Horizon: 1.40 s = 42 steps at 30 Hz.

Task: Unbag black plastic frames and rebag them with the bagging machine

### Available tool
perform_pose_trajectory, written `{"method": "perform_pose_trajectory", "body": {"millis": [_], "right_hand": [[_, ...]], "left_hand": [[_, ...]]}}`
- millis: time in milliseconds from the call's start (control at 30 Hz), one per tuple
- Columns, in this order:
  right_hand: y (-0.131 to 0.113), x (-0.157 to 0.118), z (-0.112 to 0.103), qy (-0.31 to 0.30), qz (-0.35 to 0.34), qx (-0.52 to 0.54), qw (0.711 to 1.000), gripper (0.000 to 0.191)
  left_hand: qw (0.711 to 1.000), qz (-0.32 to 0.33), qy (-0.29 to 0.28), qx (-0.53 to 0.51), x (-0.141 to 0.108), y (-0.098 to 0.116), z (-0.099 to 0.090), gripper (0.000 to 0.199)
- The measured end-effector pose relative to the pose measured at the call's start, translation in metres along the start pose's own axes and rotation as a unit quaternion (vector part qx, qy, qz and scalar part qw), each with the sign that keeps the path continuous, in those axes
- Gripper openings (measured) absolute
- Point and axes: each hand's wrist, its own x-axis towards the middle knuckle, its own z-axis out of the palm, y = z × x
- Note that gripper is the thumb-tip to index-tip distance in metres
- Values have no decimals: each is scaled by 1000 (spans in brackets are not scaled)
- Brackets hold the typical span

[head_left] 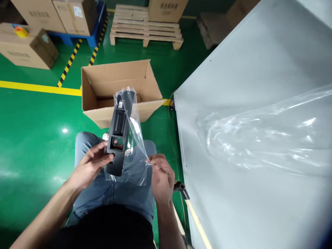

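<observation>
A long black plastic panel (119, 138) with rectangular cut-outs and a small white label is tilted upright above my lap. A clear plastic bag (137, 145) lies around it and spreads out to the right. My left hand (90, 164) grips the panel near its lower end, thumb on the front face and fingers behind. With its fingertips pinched together, my right hand (162, 174) holds the right edge of the bag. Just beyond the panel stands an open cardboard box (95, 112), its inside partly hidden by the panel and bag.
To the right is a large grey surface (233, 207) with a clear plastic sheet (259, 138) lying on it. A tube frame (192, 207) stands by its edge. Further off are a wooden pallet (140, 26) and closed cartons (31, 48) on the green floor.
</observation>
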Motion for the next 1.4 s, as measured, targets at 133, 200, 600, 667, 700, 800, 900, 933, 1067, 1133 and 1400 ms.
{"method": "perform_pose_trajectory", "body": {"millis": [133,200,600,667,700,800,900,933,1067,1133,1400], "right_hand": [[-5,4,3,25,-12,-126,992,38],[-14,8,11,17,-52,-192,980,55],[-38,45,12,138,21,-135,981,21],[-36,46,1,144,117,-36,982,24],[-34,46,-4,149,154,12,977,25],[-27,46,-16,145,220,119,957,27],[-23,43,-22,113,233,152,954,31],[-23,41,-23,97,230,155,956,34],[-22,34,-21,70,199,130,969,47],[-18,29,-14,92,182,68,977,58],[-4,20,3,31,252,29,967,52]], "left_hand": [[992,49,-30,108,-4,-6,2,38],[987,56,-46,145,-9,-13,5,39],[964,29,-54,258,-21,-44,2,51],[969,12,-88,231,-18,-38,-2,50],[971,-2,-110,212,-17,-36,-3,48],[976,-43,-148,155,-16,-31,-4,45],[978,-51,-140,143,-14,-32,-2,47],[978,-46,-139,152,-13,-33,-1,48],[976,-12,-84,202,-11,-39,-2,53],[972,3,-54,228,-11,-42,-3,56],[962,42,3,269,-14,-44,-2,55]]}}
